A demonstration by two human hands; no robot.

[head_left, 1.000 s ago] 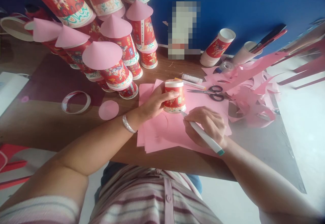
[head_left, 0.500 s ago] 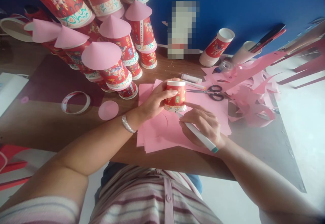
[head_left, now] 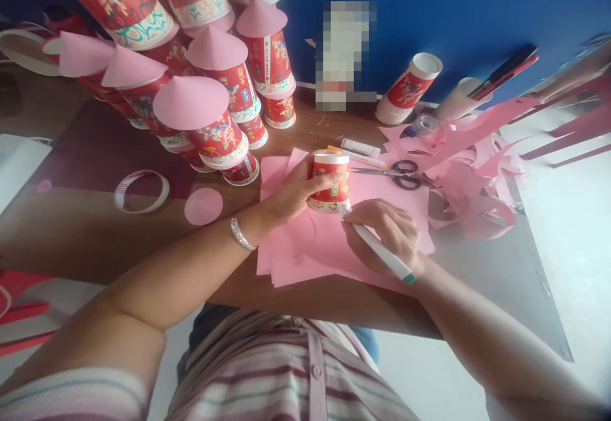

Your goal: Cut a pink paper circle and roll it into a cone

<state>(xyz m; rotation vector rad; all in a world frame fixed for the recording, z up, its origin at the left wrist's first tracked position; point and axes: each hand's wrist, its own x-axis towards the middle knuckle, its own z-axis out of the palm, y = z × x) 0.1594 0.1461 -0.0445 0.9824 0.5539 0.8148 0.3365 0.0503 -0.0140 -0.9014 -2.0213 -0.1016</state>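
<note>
My left hand (head_left: 298, 189) is closed round a red paper cup (head_left: 329, 173), its thumb across the printed front. The white band at the cup's lower end carries drawn marks. In my right hand (head_left: 389, 233) is a white marker pen (head_left: 382, 252) with a green end, and its tip is at that white band. Whether the tip touches the cup I cannot tell for sure. Pink paper sheets (head_left: 305, 249) lie beneath both hands. Just right of the cup, scissors (head_left: 403, 174) rest on the paper, near a glue stick (head_left: 360, 147).
Stacked red cups with pink paper cones (head_left: 191, 103) stand at the left. A tape ring (head_left: 142, 192) and a pink paper disc (head_left: 203, 206) lie on the table. Pink scraps (head_left: 477, 198), a pen cup (head_left: 463, 98) and a cup stack (head_left: 409, 89) are at the right.
My right hand has shifted slightly right, its fingers drawn in from beside the cup. The pen tip has moved right along the cup's white band, and the cup seems slightly turned.
</note>
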